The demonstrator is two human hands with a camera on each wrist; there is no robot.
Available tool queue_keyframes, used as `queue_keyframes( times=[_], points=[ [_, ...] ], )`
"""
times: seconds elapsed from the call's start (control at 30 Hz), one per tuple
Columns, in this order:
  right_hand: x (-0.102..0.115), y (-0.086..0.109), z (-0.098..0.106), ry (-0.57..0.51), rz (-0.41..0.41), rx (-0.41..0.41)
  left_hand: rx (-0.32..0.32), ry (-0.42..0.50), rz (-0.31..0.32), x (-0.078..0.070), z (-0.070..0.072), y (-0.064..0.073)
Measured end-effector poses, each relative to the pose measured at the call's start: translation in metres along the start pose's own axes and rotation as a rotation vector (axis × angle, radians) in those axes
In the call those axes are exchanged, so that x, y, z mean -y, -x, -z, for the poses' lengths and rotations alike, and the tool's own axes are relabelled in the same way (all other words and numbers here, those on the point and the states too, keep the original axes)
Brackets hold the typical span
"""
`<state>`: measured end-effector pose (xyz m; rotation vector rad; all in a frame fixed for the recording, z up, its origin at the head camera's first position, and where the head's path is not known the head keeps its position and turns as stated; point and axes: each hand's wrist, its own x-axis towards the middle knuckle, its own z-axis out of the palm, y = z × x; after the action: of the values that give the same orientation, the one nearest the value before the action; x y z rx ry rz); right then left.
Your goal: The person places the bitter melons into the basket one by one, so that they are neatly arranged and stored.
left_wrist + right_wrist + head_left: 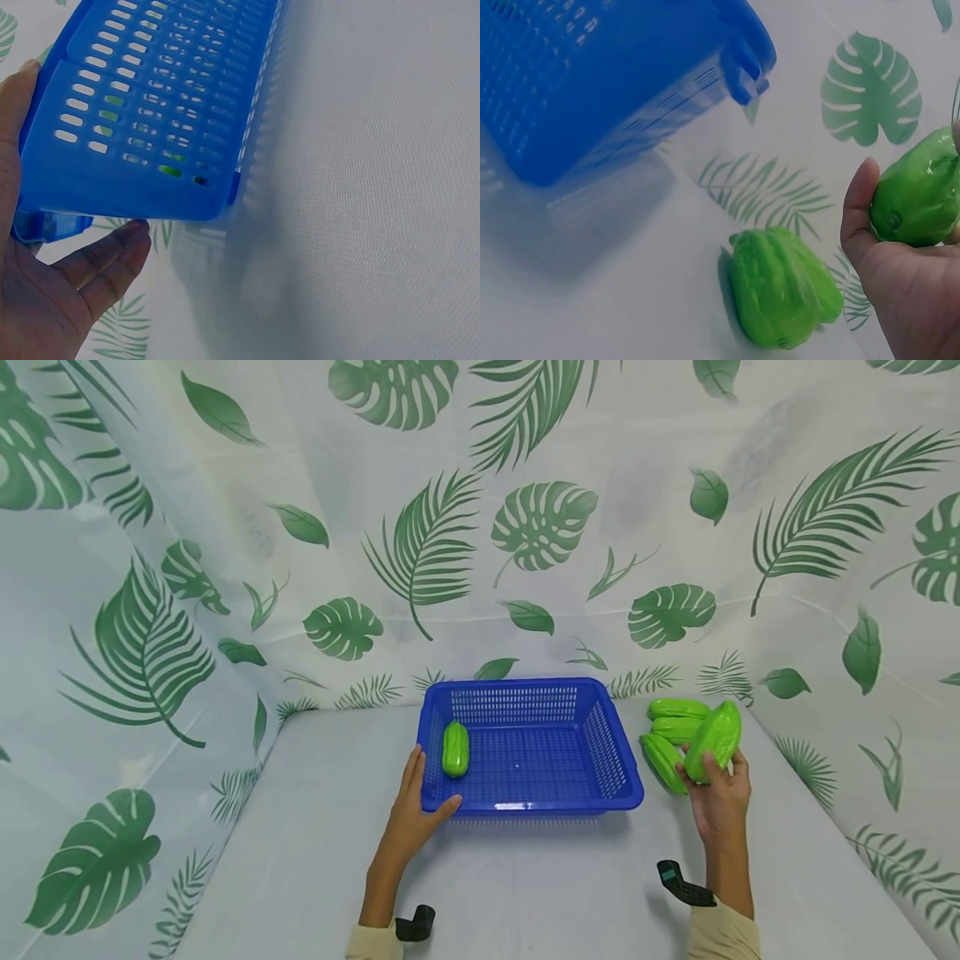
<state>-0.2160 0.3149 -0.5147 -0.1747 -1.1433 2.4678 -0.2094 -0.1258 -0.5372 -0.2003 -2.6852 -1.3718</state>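
A blue plastic basket [525,807] with slotted walls stands in the middle of the table. One green ribbed fruit [455,749] lies inside it, by the left wall. My left hand [415,814] spans the basket's front left corner, thumb near the front rim and the straight fingers along the left side. To the right of the basket, my right hand [722,797] holds another green ribbed fruit [716,742], thumb and fingers around its lower end. Beside and partly behind it, three similar fruits [662,763] lie on the table; the right wrist view shows green fruits [776,289] below the hand.
The table [510,893] has a pale cover. A white backdrop [465,552] printed with green leaves rises behind it and along both sides. A black wrist mount [415,924] sits on the left wrist, another mount [686,887] on the right.
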Motion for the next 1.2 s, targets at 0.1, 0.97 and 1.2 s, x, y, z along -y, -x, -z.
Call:
queue_keyframes(
  times=[0.1,0.97,1.2],
  points=[
    [0.000,-0.001,0.001,0.002,-0.007,0.012,0.001,-0.002,0.002,-0.001,0.000,0.000],
    [-0.002,-0.008,-0.023,0.373,-0.023,0.023,-0.007,0.000,-0.006,0.000,0.000,0.001],
    [-0.001,-0.009,-0.039,0.419,-0.032,0.025,-0.009,0.002,-0.001,0.000,-0.001,0.001]
  ],
)
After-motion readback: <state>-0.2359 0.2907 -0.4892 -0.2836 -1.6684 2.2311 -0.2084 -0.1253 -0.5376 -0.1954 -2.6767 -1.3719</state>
